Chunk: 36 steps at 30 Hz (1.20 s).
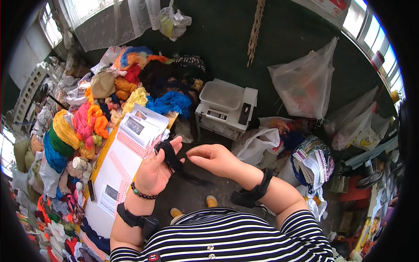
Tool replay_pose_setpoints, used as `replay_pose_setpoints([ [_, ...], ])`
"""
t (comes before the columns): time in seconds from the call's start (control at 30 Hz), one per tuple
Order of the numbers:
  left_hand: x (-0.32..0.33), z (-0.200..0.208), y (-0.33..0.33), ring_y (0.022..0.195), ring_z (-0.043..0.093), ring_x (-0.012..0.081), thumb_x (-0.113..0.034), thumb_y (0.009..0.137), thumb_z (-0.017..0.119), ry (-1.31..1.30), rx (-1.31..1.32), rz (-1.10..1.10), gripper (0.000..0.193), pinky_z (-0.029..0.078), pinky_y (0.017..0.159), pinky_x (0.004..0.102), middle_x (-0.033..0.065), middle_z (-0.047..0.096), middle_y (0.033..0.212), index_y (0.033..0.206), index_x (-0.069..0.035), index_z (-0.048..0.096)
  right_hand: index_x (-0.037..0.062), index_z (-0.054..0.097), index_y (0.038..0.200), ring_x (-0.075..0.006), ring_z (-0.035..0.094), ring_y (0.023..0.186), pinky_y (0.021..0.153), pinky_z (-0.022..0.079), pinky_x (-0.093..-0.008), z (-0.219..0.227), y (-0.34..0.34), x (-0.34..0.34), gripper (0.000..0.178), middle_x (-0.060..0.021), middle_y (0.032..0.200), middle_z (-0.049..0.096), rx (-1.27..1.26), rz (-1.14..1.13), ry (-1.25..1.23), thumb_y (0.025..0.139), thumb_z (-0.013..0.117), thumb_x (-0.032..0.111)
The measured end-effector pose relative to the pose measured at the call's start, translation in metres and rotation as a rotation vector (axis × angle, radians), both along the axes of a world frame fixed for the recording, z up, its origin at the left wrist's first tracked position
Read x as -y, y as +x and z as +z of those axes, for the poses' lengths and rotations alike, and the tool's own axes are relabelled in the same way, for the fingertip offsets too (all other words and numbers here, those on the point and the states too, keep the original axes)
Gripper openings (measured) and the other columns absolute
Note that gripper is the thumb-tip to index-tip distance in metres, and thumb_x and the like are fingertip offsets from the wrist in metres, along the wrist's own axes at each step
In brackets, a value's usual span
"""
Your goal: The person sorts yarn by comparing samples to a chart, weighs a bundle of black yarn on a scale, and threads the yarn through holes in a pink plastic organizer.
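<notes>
A bundle of black yarn (173, 160) lies across the palm and fingers of my left hand (153, 174), the thumb resting against it. Loose strands trail down from it over the dark floor. My right hand (214, 158) is just to the right, its fingertips pressed together and pointing at the bundle. Whether a strand is pinched in them is too fine to make out. Left of my left hand is a table with white sheets (107, 161) and pink punched strips (120, 174); a stack of printed papers (142, 126) lies at its far end.
Piles of coloured yarn skeins (65, 135) crowd the left side, with blue yarn (170, 104) at the back. A white scale (222, 102) stands ahead by the dark wall. White bags (257, 144) and a yarn bundle with printed cards (312, 161) sit to the right. A plastic bag (303, 83) hangs above.
</notes>
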<state>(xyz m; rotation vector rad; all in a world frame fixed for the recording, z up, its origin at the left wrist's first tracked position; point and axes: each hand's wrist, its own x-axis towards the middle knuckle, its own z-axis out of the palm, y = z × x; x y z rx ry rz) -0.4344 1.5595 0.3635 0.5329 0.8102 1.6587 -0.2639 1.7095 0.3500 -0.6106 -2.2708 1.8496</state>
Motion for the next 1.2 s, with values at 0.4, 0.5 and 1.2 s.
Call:
replay_pose_setpoints([
  [0.4, -0.013, 0.037, 0.010, 0.114, 0.063, 0.0231, -0.016, 0.103, 0.047, -0.047, -1.059, 0.104, 0.035, 0.046, 0.099, 0.0323, 0.0148, 0.065, 0.125, 0.125, 0.006, 0.061, -0.0011, 0.069, 0.113, -0.0024, 0.053, 0.077, 0.069, 0.044, -0.0207, 0.038, -0.017, 0.010, 0.026, 0.0047, 0.083, 0.065, -0.213, -0.044, -0.269, 0.096, 0.066, 0.018],
  [0.5, -0.011, 0.046, 0.012, 0.096, 0.066, 0.0186, -0.017, 0.103, 0.046, -0.079, -0.957, 0.199, 0.032, 0.050, 0.087, 0.0292, 0.0099, 0.071, 0.107, 0.116, 0.004, 0.067, -0.0010, 0.072, 0.107, -0.0028, 0.054, 0.077, 0.069, 0.045, -0.0210, 0.043, -0.018, 0.014, 0.023, 0.0038, 0.083, 0.066, -0.277, -0.087, -0.258, 0.096, 0.066, 0.018],
  [1.2, 0.001, 0.047, -0.028, 0.080, 0.064, 0.0123, -0.017, 0.099, 0.059, -0.041, -0.462, 0.358, 0.021, 0.051, 0.078, 0.0270, 0.0068, 0.069, 0.087, 0.097, 0.002, 0.068, 0.0053, 0.061, 0.099, -0.0138, 0.064, 0.086, 0.086, 0.050, -0.0298, 0.040, -0.073, 0.013, 0.011, -0.0039, 0.090, 0.066, -0.449, -0.146, -0.853, 0.100, 0.055, 0.015],
])
